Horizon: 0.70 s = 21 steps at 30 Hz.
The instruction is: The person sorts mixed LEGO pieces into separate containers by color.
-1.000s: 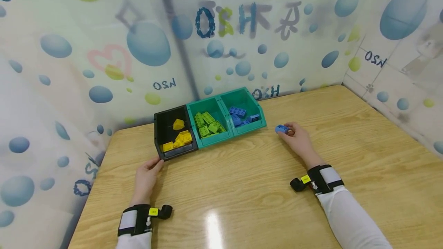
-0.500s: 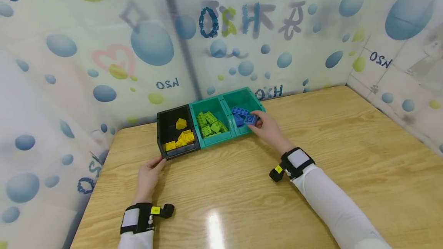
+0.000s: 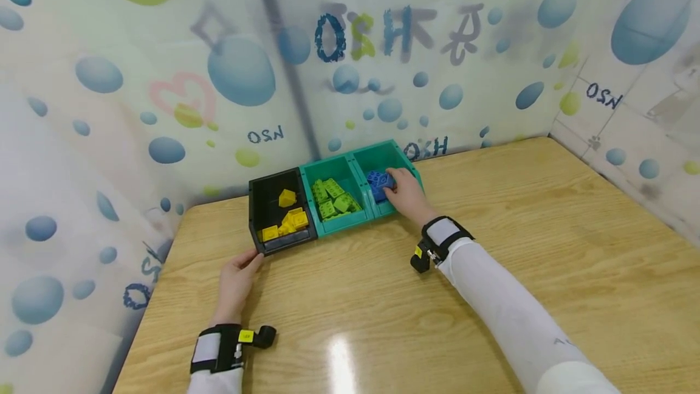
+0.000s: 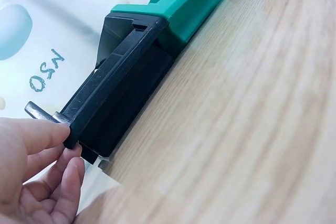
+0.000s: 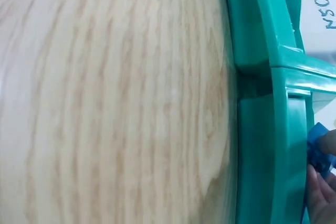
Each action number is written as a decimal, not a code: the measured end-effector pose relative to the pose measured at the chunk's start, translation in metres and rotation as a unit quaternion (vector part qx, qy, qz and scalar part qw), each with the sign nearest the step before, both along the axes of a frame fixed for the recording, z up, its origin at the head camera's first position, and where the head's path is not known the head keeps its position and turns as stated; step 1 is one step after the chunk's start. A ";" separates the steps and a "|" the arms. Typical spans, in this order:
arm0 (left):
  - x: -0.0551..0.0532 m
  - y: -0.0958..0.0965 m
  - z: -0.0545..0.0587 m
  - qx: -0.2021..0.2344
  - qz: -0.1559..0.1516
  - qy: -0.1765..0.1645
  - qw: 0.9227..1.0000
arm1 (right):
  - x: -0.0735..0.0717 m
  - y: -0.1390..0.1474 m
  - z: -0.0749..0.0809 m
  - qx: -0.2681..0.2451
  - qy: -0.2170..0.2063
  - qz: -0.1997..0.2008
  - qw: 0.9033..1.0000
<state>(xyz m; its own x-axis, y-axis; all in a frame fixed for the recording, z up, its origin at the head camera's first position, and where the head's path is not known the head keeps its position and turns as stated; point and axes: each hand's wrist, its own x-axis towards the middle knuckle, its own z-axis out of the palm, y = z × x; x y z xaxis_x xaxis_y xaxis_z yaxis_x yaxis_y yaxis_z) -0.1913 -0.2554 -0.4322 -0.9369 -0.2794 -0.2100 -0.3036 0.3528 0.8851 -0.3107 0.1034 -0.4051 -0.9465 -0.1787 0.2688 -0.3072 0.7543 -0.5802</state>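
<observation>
My left hand [image 3: 236, 281] pinches the near left corner of the black bin [image 3: 287, 239]. The left wrist view has the thumb and fingertips on that bin's edge [image 4: 118, 80]. Over at the right teal bin [image 3: 383, 208], my right hand [image 3: 410, 197] reaches in over the front wall and holds a blue toy building brick [image 3: 385, 180]. More blue bricks [image 3: 374, 176] lie around it, partly hidden by the hand. At the right wrist view's edge, thumb and fingers grip the blue brick [image 5: 316, 134] behind the teal wall; whether it touches the other bricks, I cannot tell.
Several yellow bricks [image 3: 293, 219] lie in the black bin. A middle teal bin [image 3: 344, 221] holds several green bricks [image 3: 330, 196]. All three bins stand joined in a row on the wooden table [image 3: 350, 284], close to a patterned curtain [image 3: 350, 108] behind.
My right hand has carried the blue brick leftward from over the table into the right teal bin. The left hand stays at the black bin's corner.
</observation>
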 end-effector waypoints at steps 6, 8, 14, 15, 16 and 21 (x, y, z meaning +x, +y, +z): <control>0.002 -0.002 0.000 0.000 0.005 -0.006 1.000 | 0.003 -0.006 -0.002 0.085 -0.003 -0.009 0.996; 0.003 -0.002 0.000 0.002 0.008 -0.007 1.000 | 0.003 -0.006 -0.005 0.070 -0.003 -0.005 0.998; 0.005 -0.003 0.001 0.002 0.011 0.001 1.000 | 0.005 -0.002 -0.011 0.007 0.007 0.042 0.999; 0.005 -0.003 0.001 0.003 0.012 0.002 1.000 | 0.006 -0.001 -0.011 0.003 0.009 0.054 0.999; 0.005 -0.003 0.002 0.003 0.012 0.002 1.000 | 0.007 0.001 -0.012 -0.002 0.014 0.064 0.998; 0.003 0.000 0.003 0.001 0.012 0.003 1.000 | 0.021 0.018 -0.018 -0.052 0.054 0.076 0.994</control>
